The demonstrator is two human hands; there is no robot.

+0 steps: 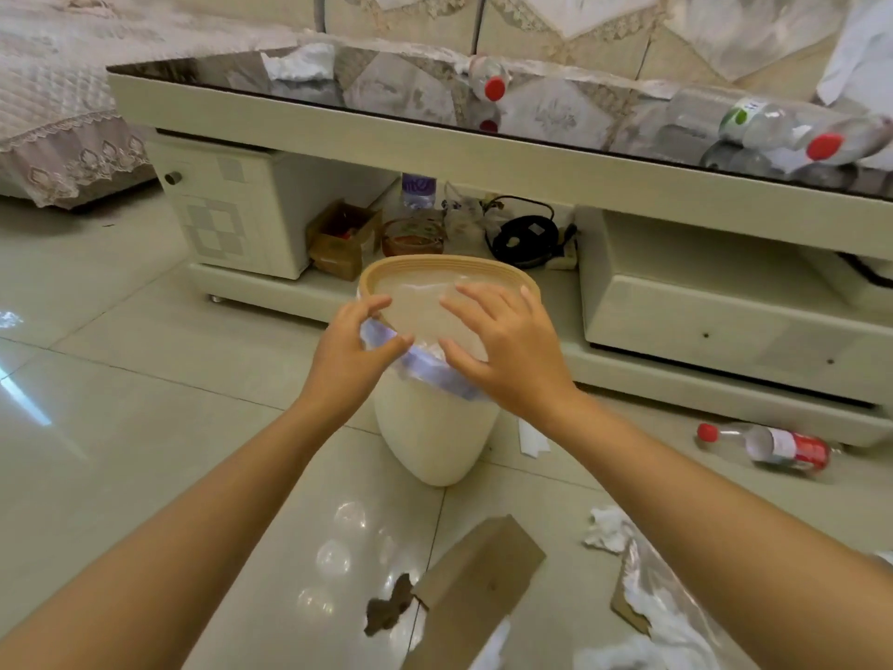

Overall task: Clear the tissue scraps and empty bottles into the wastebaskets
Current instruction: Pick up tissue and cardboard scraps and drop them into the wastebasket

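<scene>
A cream wastebasket [435,427] with a tan rim stands on the floor in front of the coffee table, lined with a translucent purple-edged bag [435,374]. My left hand [352,350] pinches the bag's edge at the near left of the rim. My right hand [507,345] holds the bag's edge on the near right, fingers curled over it. Empty bottles with red caps lie on the table [488,79] [783,128] and on the floor [768,447]. Tissue scraps lie on the table [302,62] and on the floor [606,527].
The glass-topped coffee table [338,133] stretches across the view, its lower shelf holding a box, a bottle and cables. Cardboard pieces [478,582] and plastic wrap [662,602] lie on the tiled floor near me. A lace-covered sofa sits behind.
</scene>
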